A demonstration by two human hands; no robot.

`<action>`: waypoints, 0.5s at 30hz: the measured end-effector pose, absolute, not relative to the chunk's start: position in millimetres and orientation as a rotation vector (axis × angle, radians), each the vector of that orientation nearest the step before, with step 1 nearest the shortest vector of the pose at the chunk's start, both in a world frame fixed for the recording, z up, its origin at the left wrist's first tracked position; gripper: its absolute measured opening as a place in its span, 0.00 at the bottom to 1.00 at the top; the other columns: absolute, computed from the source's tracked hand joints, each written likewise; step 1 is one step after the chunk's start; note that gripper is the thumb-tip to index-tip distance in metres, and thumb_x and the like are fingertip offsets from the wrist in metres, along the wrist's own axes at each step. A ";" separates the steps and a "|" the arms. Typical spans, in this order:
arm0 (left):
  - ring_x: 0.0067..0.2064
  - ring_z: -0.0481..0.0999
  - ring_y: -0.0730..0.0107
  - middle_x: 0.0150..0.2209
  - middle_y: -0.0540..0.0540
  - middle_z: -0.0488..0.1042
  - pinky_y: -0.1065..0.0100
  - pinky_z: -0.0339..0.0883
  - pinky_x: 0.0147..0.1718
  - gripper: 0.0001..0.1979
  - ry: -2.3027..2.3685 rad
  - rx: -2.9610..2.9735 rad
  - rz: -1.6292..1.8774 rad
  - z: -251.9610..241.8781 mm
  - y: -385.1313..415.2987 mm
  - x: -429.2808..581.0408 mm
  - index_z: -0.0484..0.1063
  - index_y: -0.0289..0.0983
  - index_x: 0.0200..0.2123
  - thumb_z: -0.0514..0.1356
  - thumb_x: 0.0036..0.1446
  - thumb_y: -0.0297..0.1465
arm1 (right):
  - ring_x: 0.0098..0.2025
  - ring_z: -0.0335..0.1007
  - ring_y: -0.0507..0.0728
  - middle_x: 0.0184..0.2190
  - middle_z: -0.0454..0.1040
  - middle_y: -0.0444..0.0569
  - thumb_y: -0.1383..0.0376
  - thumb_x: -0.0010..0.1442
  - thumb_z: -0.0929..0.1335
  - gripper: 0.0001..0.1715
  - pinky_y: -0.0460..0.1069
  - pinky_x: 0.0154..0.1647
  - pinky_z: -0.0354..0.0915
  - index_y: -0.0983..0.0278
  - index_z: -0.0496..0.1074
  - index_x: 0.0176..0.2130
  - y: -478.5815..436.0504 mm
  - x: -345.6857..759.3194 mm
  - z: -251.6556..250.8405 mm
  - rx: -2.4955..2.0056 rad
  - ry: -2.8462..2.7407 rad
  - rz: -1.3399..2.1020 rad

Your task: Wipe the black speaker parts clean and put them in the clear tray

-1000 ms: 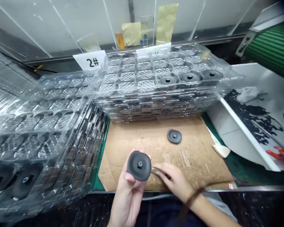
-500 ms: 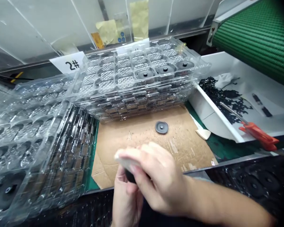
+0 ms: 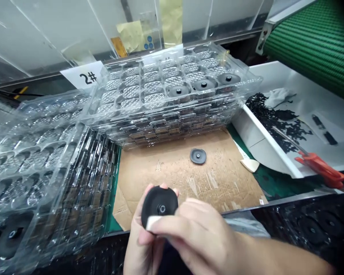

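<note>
My left hand [image 3: 145,240] is closed around a black oval disc [image 3: 157,200] with a raised round boss at its middle, the boss facing up towards me. Over the disc's near edge lies my right hand [image 3: 202,233], its fingers pinching a small white piece [image 3: 154,221] against the rim; its kind I cannot make out. A second dark oval disc [image 3: 198,156] rests on the cardboard sheet [image 3: 149,164] beyond my hands. Three similar discs sit in front-row pockets of the clear plastic tray [image 3: 153,100] on top of a stack.
More stacked clear trays [image 3: 31,152] stand at the left. On the right, a white bin [image 3: 263,139] contains black scraps and a pen, with a red-handled tool [image 3: 322,168] across its edge. A cream wedge-shaped piece [image 3: 250,165] lies beside it. A green conveyor belt [image 3: 318,46] is above.
My right hand has moved down and right, opening the disc's face to view. The disc in my left hand now faces me. The view has shifted slightly.
</note>
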State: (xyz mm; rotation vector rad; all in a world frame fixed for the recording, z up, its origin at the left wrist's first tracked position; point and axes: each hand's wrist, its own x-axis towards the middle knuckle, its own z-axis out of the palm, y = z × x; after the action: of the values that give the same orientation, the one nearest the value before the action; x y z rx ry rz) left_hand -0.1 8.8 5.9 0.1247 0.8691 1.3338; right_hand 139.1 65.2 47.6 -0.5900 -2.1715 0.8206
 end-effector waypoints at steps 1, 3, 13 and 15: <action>0.49 0.73 0.60 0.49 0.54 0.74 0.66 0.67 0.49 0.26 0.861 0.123 1.345 6.0 9.6 -1.4 0.72 0.54 0.46 0.68 0.39 0.38 | 0.33 0.67 0.53 0.32 0.72 0.50 0.73 0.62 0.58 0.14 0.48 0.35 0.66 0.69 0.66 0.47 63.4 146.3 45.9 -0.617 -2.201 0.846; 0.48 0.74 0.63 0.48 0.53 0.74 0.69 0.69 0.47 0.24 0.849 0.114 1.351 5.1 11.7 -3.2 0.72 0.53 0.46 0.67 0.41 0.38 | 0.31 0.65 0.53 0.31 0.72 0.49 0.74 0.60 0.59 0.15 0.48 0.31 0.65 0.69 0.66 0.47 62.6 158.2 43.0 -0.722 -2.256 0.844; 0.51 0.72 0.61 0.52 0.50 0.72 0.64 0.63 0.53 0.26 0.687 0.069 1.275 0.2 18.1 -8.7 0.66 0.53 0.52 0.62 0.48 0.41 | 0.47 0.67 0.53 0.46 0.71 0.47 0.68 0.63 0.61 0.16 0.48 0.47 0.65 0.60 0.65 0.51 81.6 170.2 3.0 -1.056 -1.838 1.020; 0.51 0.72 0.60 0.52 0.51 0.72 0.65 0.61 0.54 0.25 0.680 0.080 1.250 2.2 19.1 -7.7 0.68 0.52 0.50 0.62 0.46 0.42 | 0.50 0.66 0.55 0.49 0.70 0.49 0.65 0.64 0.60 0.16 0.50 0.48 0.65 0.60 0.64 0.52 71.5 178.4 -28.6 -1.262 -1.744 1.013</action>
State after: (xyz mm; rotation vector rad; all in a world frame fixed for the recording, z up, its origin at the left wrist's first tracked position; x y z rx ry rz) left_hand -7.7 19.1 2.2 0.0804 0.6796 1.2497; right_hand 178.4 71.5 -28.6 -1.2617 -1.7441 1.0131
